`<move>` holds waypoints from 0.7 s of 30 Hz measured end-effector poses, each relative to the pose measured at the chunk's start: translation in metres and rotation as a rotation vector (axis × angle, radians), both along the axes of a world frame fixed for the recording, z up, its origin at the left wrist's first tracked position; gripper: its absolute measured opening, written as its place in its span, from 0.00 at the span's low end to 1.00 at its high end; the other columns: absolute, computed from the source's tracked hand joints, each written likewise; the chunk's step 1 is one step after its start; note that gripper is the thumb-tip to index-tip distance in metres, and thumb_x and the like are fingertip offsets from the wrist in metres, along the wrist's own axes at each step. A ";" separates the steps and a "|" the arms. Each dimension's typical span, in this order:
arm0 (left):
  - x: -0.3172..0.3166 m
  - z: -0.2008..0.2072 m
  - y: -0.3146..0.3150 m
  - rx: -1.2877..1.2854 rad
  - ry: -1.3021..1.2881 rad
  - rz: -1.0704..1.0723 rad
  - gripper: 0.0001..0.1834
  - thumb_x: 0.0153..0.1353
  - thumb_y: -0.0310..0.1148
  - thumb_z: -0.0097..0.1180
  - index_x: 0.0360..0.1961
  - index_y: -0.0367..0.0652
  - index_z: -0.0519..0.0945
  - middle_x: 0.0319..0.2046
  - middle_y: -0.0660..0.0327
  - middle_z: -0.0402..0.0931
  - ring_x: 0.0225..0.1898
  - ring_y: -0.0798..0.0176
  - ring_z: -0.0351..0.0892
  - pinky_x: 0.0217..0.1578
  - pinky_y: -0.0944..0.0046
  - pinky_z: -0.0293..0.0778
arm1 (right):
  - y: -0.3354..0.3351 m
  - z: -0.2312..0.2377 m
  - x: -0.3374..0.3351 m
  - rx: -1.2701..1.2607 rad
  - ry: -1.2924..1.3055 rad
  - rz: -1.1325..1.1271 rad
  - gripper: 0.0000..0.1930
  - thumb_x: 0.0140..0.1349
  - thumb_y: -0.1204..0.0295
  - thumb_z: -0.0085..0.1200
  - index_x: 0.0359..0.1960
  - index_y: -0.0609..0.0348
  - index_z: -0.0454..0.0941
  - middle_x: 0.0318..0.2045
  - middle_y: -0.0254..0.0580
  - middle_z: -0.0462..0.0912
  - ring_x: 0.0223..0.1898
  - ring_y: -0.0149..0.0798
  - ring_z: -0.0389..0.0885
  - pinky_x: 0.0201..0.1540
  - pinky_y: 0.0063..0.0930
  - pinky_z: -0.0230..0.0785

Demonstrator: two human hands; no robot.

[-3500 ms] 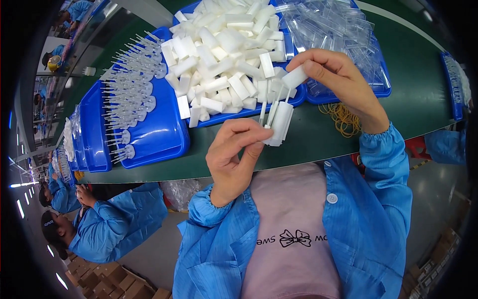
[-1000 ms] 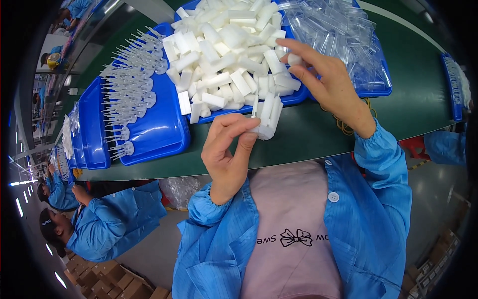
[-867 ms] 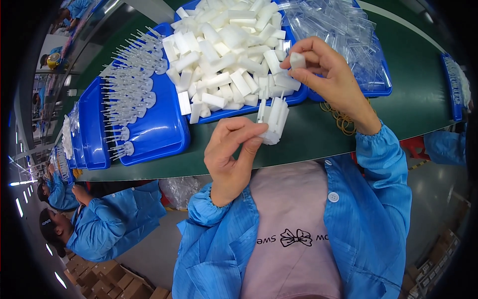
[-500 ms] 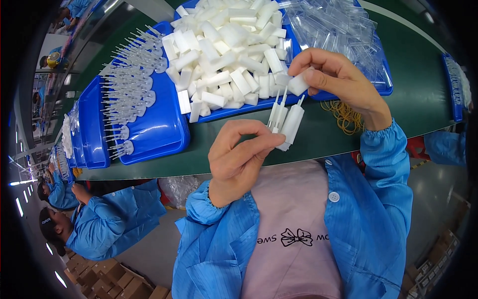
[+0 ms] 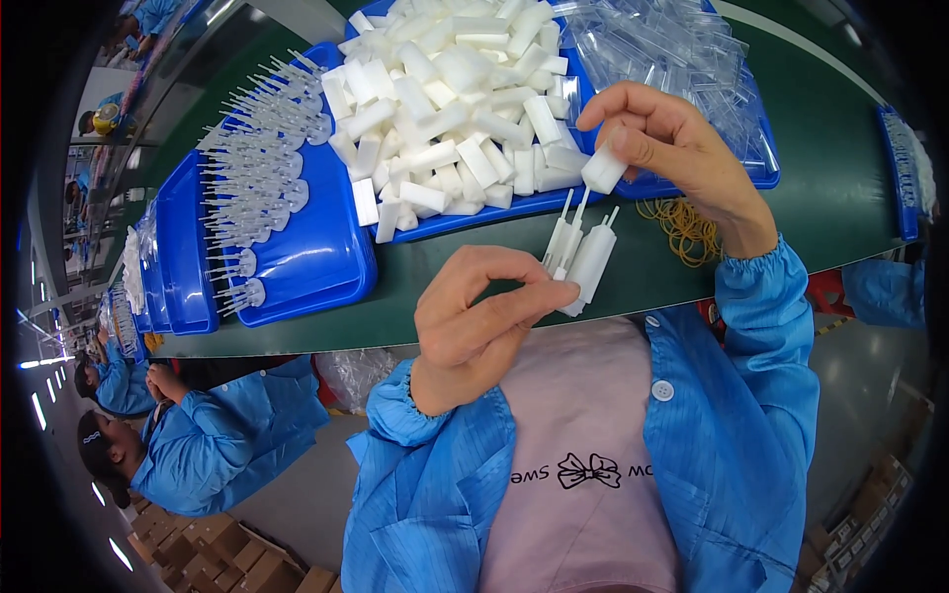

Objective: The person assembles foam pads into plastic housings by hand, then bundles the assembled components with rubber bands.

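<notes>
My left hand (image 5: 482, 321) pinches a white pronged plastic piece (image 5: 562, 245) between thumb and fingers, its thin prongs pointing up and away from me. White foam sleeves (image 5: 594, 261) cover part of it, and bare prongs stand beside them. Its base is hidden by my fingers. Above it, my right hand (image 5: 677, 148) grips a small white foam block (image 5: 604, 170) between thumb and fingertips. The block's lower end meets the tip of one prong; how far the prong goes in, I cannot tell.
A blue tray heaped with white foam blocks (image 5: 435, 119) stands ahead. Clear plastic pieces (image 5: 672, 59) fill a tray at right; yellow rubber bands (image 5: 685, 232) lie below it. Pronged clear parts (image 5: 259, 178) line a blue tray (image 5: 321, 267) at left. A co-worker (image 5: 222, 435) sits further left.
The foam block has turned and come over a prong's tip, now touching it. My left hand has shifted slightly right and toward me with the pronged piece.
</notes>
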State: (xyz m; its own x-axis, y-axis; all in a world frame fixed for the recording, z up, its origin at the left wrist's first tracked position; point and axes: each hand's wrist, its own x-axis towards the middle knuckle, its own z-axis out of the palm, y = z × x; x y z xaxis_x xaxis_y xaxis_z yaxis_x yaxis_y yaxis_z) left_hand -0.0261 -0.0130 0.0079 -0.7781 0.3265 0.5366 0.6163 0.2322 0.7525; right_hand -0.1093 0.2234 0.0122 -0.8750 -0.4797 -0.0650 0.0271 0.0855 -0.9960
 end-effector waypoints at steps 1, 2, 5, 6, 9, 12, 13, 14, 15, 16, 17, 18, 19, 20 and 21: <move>0.000 0.000 0.001 0.000 0.001 0.000 0.21 0.32 0.17 0.59 0.34 0.41 0.84 0.29 0.59 0.75 0.29 0.62 0.74 0.27 0.68 0.69 | -0.001 -0.001 0.001 -0.038 -0.014 0.025 0.17 0.62 0.59 0.52 0.45 0.58 0.73 0.29 0.30 0.77 0.31 0.20 0.73 0.33 0.14 0.63; 0.000 0.000 0.001 0.000 -0.005 -0.011 0.21 0.31 0.17 0.59 0.34 0.41 0.84 0.29 0.59 0.75 0.30 0.62 0.74 0.27 0.68 0.69 | -0.002 -0.002 0.001 -0.077 -0.028 0.050 0.17 0.61 0.60 0.53 0.46 0.58 0.71 0.29 0.30 0.77 0.31 0.20 0.73 0.34 0.14 0.63; 0.001 0.005 0.003 -0.023 -0.045 -0.032 0.19 0.32 0.17 0.62 0.32 0.41 0.84 0.30 0.59 0.75 0.30 0.62 0.74 0.29 0.68 0.70 | -0.012 0.003 0.010 -0.162 -0.053 0.098 0.14 0.61 0.66 0.54 0.46 0.58 0.71 0.25 0.26 0.75 0.29 0.18 0.69 0.34 0.13 0.60; 0.002 0.008 0.002 -0.047 -0.079 -0.033 0.17 0.34 0.17 0.64 0.31 0.42 0.85 0.30 0.58 0.75 0.31 0.62 0.75 0.31 0.68 0.70 | -0.015 0.008 0.012 -0.165 -0.098 0.078 0.14 0.60 0.67 0.55 0.45 0.58 0.72 0.24 0.27 0.75 0.30 0.18 0.70 0.36 0.14 0.61; 0.003 0.011 0.002 -0.042 -0.071 -0.046 0.17 0.34 0.17 0.64 0.30 0.41 0.85 0.30 0.59 0.75 0.31 0.62 0.75 0.30 0.68 0.70 | -0.013 0.013 0.014 -0.085 -0.012 0.072 0.17 0.58 0.66 0.57 0.46 0.60 0.70 0.25 0.30 0.77 0.31 0.21 0.73 0.38 0.16 0.63; 0.003 0.009 0.002 -0.032 -0.074 -0.048 0.16 0.34 0.17 0.64 0.30 0.41 0.85 0.29 0.59 0.75 0.31 0.62 0.75 0.30 0.68 0.70 | -0.011 0.015 0.012 0.005 0.118 0.090 0.17 0.57 0.67 0.57 0.46 0.61 0.71 0.25 0.30 0.77 0.31 0.21 0.72 0.39 0.16 0.62; 0.002 0.009 0.002 -0.031 -0.075 -0.050 0.16 0.34 0.17 0.64 0.30 0.41 0.85 0.29 0.59 0.75 0.31 0.62 0.75 0.30 0.68 0.70 | -0.010 0.015 0.013 0.006 0.118 0.089 0.17 0.57 0.67 0.57 0.46 0.61 0.71 0.25 0.30 0.77 0.31 0.21 0.72 0.39 0.16 0.62; 0.001 0.009 0.001 -0.046 -0.075 -0.062 0.16 0.33 0.17 0.64 0.29 0.41 0.85 0.30 0.58 0.75 0.32 0.62 0.75 0.31 0.68 0.71 | -0.009 0.016 0.014 0.001 0.114 0.086 0.17 0.57 0.68 0.57 0.45 0.61 0.71 0.25 0.30 0.77 0.31 0.21 0.73 0.40 0.16 0.62; 0.001 0.010 0.000 -0.062 -0.076 -0.071 0.16 0.33 0.17 0.64 0.29 0.41 0.85 0.31 0.58 0.75 0.32 0.62 0.75 0.32 0.67 0.71 | -0.010 0.016 0.015 -0.006 0.110 0.086 0.16 0.56 0.69 0.57 0.45 0.61 0.72 0.24 0.30 0.77 0.31 0.21 0.73 0.41 0.17 0.62; 0.001 0.007 0.000 -0.062 -0.077 -0.070 0.16 0.33 0.17 0.64 0.29 0.41 0.85 0.31 0.58 0.75 0.32 0.62 0.75 0.32 0.67 0.71 | -0.013 0.016 0.018 -0.006 0.109 0.087 0.16 0.56 0.69 0.57 0.45 0.61 0.72 0.24 0.30 0.77 0.31 0.21 0.73 0.41 0.17 0.62; 0.000 0.003 -0.001 -0.052 -0.015 -0.081 0.19 0.32 0.16 0.62 0.31 0.41 0.85 0.34 0.56 0.74 0.31 0.62 0.75 0.32 0.67 0.72 | -0.017 0.016 0.022 -0.021 0.169 0.110 0.14 0.55 0.73 0.56 0.44 0.61 0.72 0.25 0.30 0.76 0.30 0.20 0.72 0.39 0.17 0.62; -0.001 0.000 -0.001 -0.043 0.048 -0.092 0.22 0.31 0.16 0.61 0.34 0.42 0.84 0.36 0.55 0.73 0.31 0.62 0.76 0.32 0.67 0.73 | -0.022 0.017 0.025 -0.036 0.228 0.133 0.12 0.55 0.77 0.55 0.42 0.60 0.73 0.25 0.30 0.75 0.29 0.19 0.71 0.38 0.18 0.63; 0.001 0.002 0.001 -0.043 0.047 -0.091 0.22 0.31 0.16 0.61 0.34 0.42 0.84 0.36 0.55 0.73 0.31 0.62 0.76 0.32 0.67 0.73 | -0.026 0.019 0.029 -0.036 0.227 0.134 0.12 0.55 0.77 0.55 0.42 0.60 0.73 0.25 0.30 0.75 0.29 0.19 0.71 0.38 0.18 0.63; 0.006 0.005 0.006 0.018 0.044 0.007 0.23 0.33 0.14 0.61 0.36 0.41 0.84 0.41 0.53 0.70 0.31 0.63 0.76 0.33 0.67 0.74 | -0.029 0.022 0.033 -0.059 0.188 0.113 0.12 0.54 0.78 0.55 0.42 0.61 0.74 0.26 0.30 0.76 0.29 0.20 0.72 0.38 0.18 0.64; 0.010 0.007 0.008 0.080 0.042 0.105 0.24 0.34 0.12 0.62 0.38 0.41 0.83 0.45 0.51 0.67 0.32 0.64 0.76 0.34 0.68 0.75 | -0.031 0.023 0.036 -0.081 0.148 0.093 0.12 0.53 0.79 0.55 0.41 0.61 0.74 0.28 0.31 0.76 0.29 0.21 0.72 0.38 0.19 0.64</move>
